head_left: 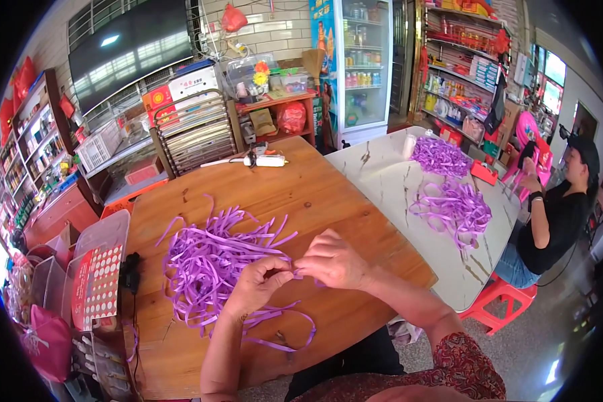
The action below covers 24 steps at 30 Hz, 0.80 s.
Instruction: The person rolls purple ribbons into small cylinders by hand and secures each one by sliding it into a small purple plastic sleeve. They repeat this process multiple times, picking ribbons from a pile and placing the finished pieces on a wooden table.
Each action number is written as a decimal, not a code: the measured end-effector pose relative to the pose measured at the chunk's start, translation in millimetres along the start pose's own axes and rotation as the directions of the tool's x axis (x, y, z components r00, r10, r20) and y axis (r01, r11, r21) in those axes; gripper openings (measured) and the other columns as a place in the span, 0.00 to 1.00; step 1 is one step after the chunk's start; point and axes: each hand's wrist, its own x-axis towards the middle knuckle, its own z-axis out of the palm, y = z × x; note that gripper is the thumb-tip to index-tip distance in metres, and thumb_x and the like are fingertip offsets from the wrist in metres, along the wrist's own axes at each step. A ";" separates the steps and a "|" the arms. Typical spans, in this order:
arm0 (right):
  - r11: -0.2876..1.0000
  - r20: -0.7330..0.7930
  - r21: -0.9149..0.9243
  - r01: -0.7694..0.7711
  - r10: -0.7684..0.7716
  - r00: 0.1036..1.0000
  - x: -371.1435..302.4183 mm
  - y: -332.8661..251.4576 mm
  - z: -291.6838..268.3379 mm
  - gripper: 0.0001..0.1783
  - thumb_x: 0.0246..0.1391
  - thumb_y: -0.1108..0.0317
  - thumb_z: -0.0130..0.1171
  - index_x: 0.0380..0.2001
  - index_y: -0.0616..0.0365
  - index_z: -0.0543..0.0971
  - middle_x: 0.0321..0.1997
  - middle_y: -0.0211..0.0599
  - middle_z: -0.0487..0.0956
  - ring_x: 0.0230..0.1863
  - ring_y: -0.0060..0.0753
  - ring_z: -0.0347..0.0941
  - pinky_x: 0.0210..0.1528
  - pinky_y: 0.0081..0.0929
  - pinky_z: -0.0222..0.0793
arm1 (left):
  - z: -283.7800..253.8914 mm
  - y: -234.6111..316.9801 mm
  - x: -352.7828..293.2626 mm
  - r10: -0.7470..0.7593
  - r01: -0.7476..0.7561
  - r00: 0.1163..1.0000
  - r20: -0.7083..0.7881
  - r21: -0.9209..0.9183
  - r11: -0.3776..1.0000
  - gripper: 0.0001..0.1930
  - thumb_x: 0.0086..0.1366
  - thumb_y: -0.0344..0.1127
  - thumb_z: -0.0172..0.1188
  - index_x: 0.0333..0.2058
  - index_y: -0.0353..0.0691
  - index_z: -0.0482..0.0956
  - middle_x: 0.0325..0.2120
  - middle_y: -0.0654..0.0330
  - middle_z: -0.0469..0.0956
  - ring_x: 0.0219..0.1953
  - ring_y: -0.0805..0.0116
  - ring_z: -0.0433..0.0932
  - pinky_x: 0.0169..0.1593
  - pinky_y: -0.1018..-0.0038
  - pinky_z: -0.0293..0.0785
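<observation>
The left hand [258, 285] and the right hand [335, 261] meet almost fingertip to fingertip above the wooden counter [368, 221], both seemingly pinched on a short stretch of purple ribbon [295, 273]. The relation that matters is sideways: the ribbon sits between the two hands, right of the left thumb and left of the right fingertips, and what shows of it seems to run roughly across from one hand to the other. The tangled ribbon heap [201, 268] lies to the left of the left hand and slightly beyond it, so that hand is clearly the nearer; a loose loop [313, 329] curves out below the hands, toward the body. Much stays hard to read — the fingers cover most of the pinched piece, so I cannot tell whether it is knotted, folded or simply held, nor whether it joins the heap, part of which the left hand and wrist hide.
</observation>
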 end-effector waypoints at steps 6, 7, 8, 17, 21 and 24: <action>0.974 0.055 0.010 -0.227 0.226 0.973 -29.4 34.4 -39.7 0.07 0.40 0.71 0.67 0.26 0.57 0.80 0.24 0.29 0.76 0.27 0.29 0.71 0.32 0.26 0.63 | -28.2 0.8 -16.9 0.094 -0.078 0.995 -0.023 0.380 0.922 0.04 0.58 0.28 0.61 0.31 0.36 0.75 0.22 0.66 0.72 0.25 0.80 0.69 0.29 0.81 0.67; 0.952 0.045 0.033 -0.305 0.303 0.952 -35.6 40.2 -48.0 0.06 0.40 0.74 0.66 0.25 0.58 0.80 0.24 0.30 0.77 0.27 0.30 0.71 0.31 0.26 0.63 | -35.5 3.1 -20.9 0.075 -0.056 0.997 -0.025 0.446 0.893 0.04 0.56 0.27 0.61 0.30 0.35 0.75 0.23 0.63 0.72 0.24 0.75 0.70 0.28 0.78 0.67; 0.952 0.045 0.032 -0.304 0.303 0.952 -43.4 45.8 -56.8 0.06 0.40 0.74 0.66 0.25 0.58 0.80 0.24 0.30 0.77 0.27 0.30 0.71 0.31 0.26 0.63 | -42.6 3.8 -23.4 0.060 -0.040 0.998 -0.024 0.510 0.859 0.05 0.55 0.26 0.61 0.29 0.34 0.75 0.23 0.60 0.73 0.24 0.71 0.71 0.27 0.75 0.68; 0.706 0.050 0.146 -0.693 0.694 0.718 -95.3 76.0 -107.5 0.03 0.45 0.77 0.62 0.27 0.62 0.80 0.24 0.33 0.78 0.26 0.21 0.73 0.31 0.19 0.67 | -84.4 11.5 -41.4 0.052 0.053 0.982 -0.183 0.528 0.848 0.04 0.53 0.26 0.62 0.26 0.36 0.75 0.21 0.64 0.72 0.23 0.77 0.70 0.27 0.79 0.67; 0.682 0.054 0.089 -0.726 0.724 0.688 -106.2 81.6 -126.8 0.03 0.45 0.77 0.62 0.27 0.62 0.80 0.25 0.33 0.78 0.27 0.20 0.72 0.31 0.19 0.67 | -102.8 9.7 -44.1 0.080 0.080 0.964 -0.255 0.558 0.826 0.05 0.51 0.25 0.63 0.25 0.36 0.75 0.20 0.65 0.72 0.22 0.78 0.69 0.27 0.79 0.66; 0.626 -0.020 0.067 -0.777 0.779 0.626 -125.1 93.7 -147.0 0.03 0.46 0.77 0.61 0.28 0.63 0.79 0.25 0.30 0.78 0.28 0.18 0.72 0.31 0.18 0.67 | -124.2 5.2 -54.7 0.097 0.098 0.948 -0.305 0.564 0.820 0.05 0.51 0.24 0.62 0.24 0.36 0.74 0.20 0.65 0.72 0.22 0.78 0.69 0.27 0.80 0.66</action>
